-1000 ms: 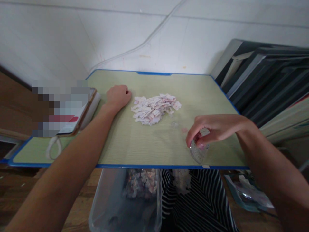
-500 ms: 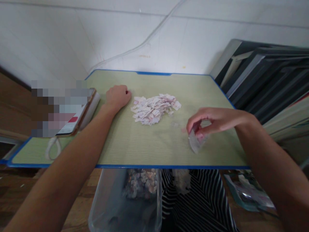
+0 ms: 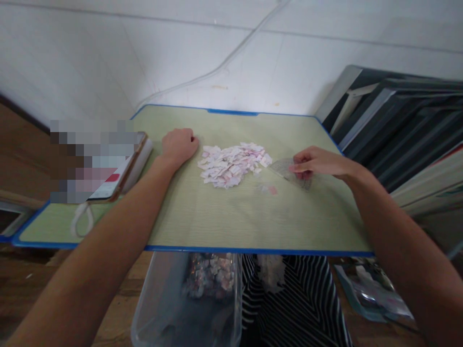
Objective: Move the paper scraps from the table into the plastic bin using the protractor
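A loose heap of small torn paper scraps (image 3: 233, 164), white with pinkish tints, lies mid-table. Just left of the heap, my left hand (image 3: 180, 146) rests on the tabletop in a loose fist, with nothing seen in it. My right hand (image 3: 307, 163) pinches a clear, half-round plastic piece that looks like a protractor (image 3: 281, 167). Its tip reaches the heap's right edge, and part of it is hidden by my fingers. A few stray scraps (image 3: 268, 189) lie apart, below the heap's right side.
A phone (image 3: 108, 178) in a brown-edged case is propped on the table's (image 3: 217, 221) left side, beside a white loop. Below the front edge stands a clear plastic bin (image 3: 152, 308) with scraps inside. Dark flat panels (image 3: 405, 115) lean at the right, against a white wall.
My right hand has moved up and turned the clear piece from a tilted pose to a flatter one near the heap. A pink scrap now lies exposed on the table. My left hand stays put.
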Motion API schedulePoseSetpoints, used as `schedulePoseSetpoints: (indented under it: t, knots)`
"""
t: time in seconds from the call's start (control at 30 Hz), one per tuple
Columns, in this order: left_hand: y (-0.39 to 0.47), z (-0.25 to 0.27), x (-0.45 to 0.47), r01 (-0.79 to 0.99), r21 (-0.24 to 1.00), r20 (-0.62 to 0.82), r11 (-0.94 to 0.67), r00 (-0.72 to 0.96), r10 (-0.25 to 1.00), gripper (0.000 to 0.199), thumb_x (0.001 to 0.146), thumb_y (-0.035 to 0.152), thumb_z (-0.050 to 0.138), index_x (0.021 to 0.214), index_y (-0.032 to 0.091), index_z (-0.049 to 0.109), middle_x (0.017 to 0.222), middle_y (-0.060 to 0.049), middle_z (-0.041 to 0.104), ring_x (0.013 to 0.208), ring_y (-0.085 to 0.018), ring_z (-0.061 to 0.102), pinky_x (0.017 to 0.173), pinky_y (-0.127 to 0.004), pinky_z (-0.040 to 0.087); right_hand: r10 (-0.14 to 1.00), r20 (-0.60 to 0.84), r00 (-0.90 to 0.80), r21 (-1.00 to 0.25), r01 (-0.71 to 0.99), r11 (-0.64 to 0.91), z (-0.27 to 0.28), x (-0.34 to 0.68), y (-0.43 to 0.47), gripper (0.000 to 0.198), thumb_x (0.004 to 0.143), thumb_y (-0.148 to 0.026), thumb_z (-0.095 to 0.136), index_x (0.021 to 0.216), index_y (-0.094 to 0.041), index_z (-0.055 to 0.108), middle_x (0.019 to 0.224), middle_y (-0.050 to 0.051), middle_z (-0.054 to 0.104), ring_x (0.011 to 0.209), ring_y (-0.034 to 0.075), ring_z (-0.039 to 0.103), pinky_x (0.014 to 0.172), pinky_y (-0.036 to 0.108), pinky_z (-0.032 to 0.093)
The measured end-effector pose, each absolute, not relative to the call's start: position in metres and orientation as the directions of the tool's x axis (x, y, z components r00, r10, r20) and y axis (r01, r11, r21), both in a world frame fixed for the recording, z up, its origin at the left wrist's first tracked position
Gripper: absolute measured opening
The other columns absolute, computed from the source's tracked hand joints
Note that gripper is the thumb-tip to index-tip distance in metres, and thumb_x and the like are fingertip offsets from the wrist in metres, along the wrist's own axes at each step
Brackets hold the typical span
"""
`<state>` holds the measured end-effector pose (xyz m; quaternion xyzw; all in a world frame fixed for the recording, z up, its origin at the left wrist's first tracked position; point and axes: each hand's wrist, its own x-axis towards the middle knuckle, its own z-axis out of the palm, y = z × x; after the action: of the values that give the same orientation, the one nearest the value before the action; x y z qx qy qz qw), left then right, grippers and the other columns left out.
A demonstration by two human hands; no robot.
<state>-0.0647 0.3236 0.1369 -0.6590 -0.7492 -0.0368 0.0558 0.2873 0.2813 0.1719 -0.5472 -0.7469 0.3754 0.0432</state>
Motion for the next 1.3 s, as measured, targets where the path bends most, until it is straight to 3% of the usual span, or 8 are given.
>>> schedulePoseSetpoints:
  t: [0.17,0.37,0.53,0.67,0.87,1.13,1.3]
  knots:
    - [0.325,0.135,-0.066,0.992,-0.008,0.138,0.126,-0.124,0.983,0.049,0.09,0.035,0.033,0.117,0.017,0.068,0.118,-0.017,0.071,0.108,-0.033,0.064,0.085,-0.04,0.049,0.796,-0.327,-0.509,-0.68,0.712,0.175,0.163,0.257,0.27,0.043,0.076,-0.049,0.073,0.053,-0.019,0.052,0.049,-0.001,0.055,0.047,0.01,0.052,0.048,0.025,0.038]
    - [0.324,0.136,-0.065,0.992,-0.005,0.13,0.127,-0.125,0.984,0.047,0.09,0.033,0.034,0.117,0.017,0.069,0.117,-0.017,0.071,0.108,-0.032,0.064,0.085,-0.04,0.05,0.716,-0.314,-0.623,-0.69,0.668,0.279,0.161,0.228,0.246,0.039,0.08,-0.037,0.066,0.054,-0.02,0.044,0.05,-0.003,0.054,0.046,0.007,0.048,0.047,0.023,0.032]
    - [0.324,0.136,-0.066,0.993,0.0,0.131,0.118,-0.117,0.984,0.047,0.09,0.033,0.034,0.117,0.017,0.069,0.117,-0.017,0.071,0.108,-0.033,0.065,0.085,-0.041,0.05,0.649,-0.319,-0.691,-0.794,0.569,0.215,0.167,0.227,0.241,0.04,0.079,-0.047,0.068,0.059,-0.02,0.047,0.056,0.0,0.062,0.053,0.011,0.058,0.05,0.023,0.041]
    - [0.324,0.137,-0.066,0.993,0.0,0.131,0.118,-0.117,0.984,0.048,0.09,0.033,0.033,0.118,0.017,0.069,0.118,-0.018,0.071,0.107,-0.033,0.064,0.084,-0.041,0.05,0.736,-0.282,-0.615,-0.834,0.537,0.129,0.168,0.237,0.25,0.038,0.077,-0.048,0.072,0.062,-0.019,0.053,0.058,0.001,0.066,0.052,0.011,0.061,0.051,0.023,0.046]
    - [0.325,0.135,-0.066,0.992,0.021,0.138,0.128,-0.13,0.982,0.047,0.091,0.034,0.034,0.117,0.018,0.07,0.116,-0.016,0.072,0.107,-0.031,0.064,0.086,-0.04,0.05,0.829,-0.269,-0.49,-0.786,0.61,0.106,0.162,0.234,0.251,0.033,0.076,-0.034,0.072,0.056,-0.019,0.051,0.05,0.0,0.06,0.045,0.009,0.056,0.044,0.02,0.041]
    - [0.325,0.135,-0.065,0.994,0.002,0.138,0.112,-0.111,0.984,0.049,0.09,0.033,0.033,0.118,0.016,0.069,0.117,-0.017,0.071,0.107,-0.031,0.064,0.086,-0.039,0.049,0.751,-0.25,-0.611,-0.803,0.564,0.191,0.159,0.212,0.236,0.033,0.079,-0.033,0.067,0.056,-0.019,0.049,0.048,-0.004,0.056,0.042,0.006,0.051,0.042,0.019,0.037]
    - [0.326,0.134,-0.067,0.994,0.0,0.143,0.108,-0.107,0.984,0.05,0.09,0.035,0.032,0.118,0.016,0.069,0.116,-0.017,0.071,0.107,-0.032,0.063,0.086,-0.04,0.049,0.716,-0.27,-0.643,-0.858,0.498,0.123,0.159,0.219,0.241,0.037,0.077,-0.043,0.071,0.058,-0.019,0.049,0.049,-0.004,0.057,0.043,0.007,0.052,0.043,0.019,0.038]
